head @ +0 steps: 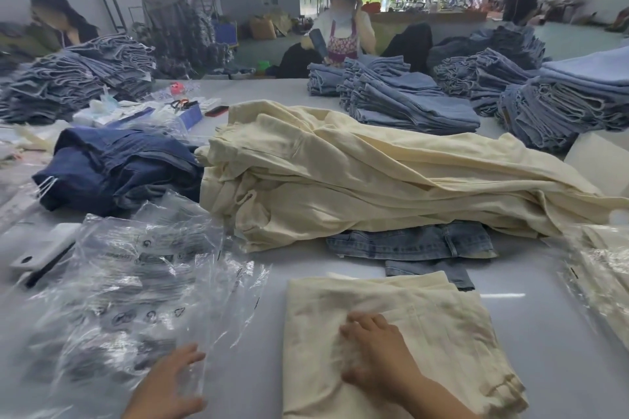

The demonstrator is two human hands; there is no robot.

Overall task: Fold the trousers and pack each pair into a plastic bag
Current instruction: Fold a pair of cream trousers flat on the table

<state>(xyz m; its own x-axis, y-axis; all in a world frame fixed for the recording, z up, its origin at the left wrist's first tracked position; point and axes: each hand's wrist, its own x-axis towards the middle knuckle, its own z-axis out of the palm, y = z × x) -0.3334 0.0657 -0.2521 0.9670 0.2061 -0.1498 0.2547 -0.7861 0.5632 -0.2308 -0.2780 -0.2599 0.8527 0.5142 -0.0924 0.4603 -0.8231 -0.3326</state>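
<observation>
Left hand [170,381] flat on bags [136,282], right hand [374,347] flat pressing folded trousers [391,333]; could grab several slippery bags.

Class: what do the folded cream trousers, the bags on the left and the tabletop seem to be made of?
Trousers: matte woven cloth, probably cotton, softly creased. Bags: thin clear plastic film, glossy and crinkled, with black print. Tabletop: smooth pale surface with sheen, reflecting a light; material unclear.

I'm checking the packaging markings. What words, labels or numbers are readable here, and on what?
None can be read.
Clear plastic bags: black print and round warning symbols, too blurred and crumpled to read.
Folded cream trousers: no label visible.
Blue flat box: no legible text.
</observation>
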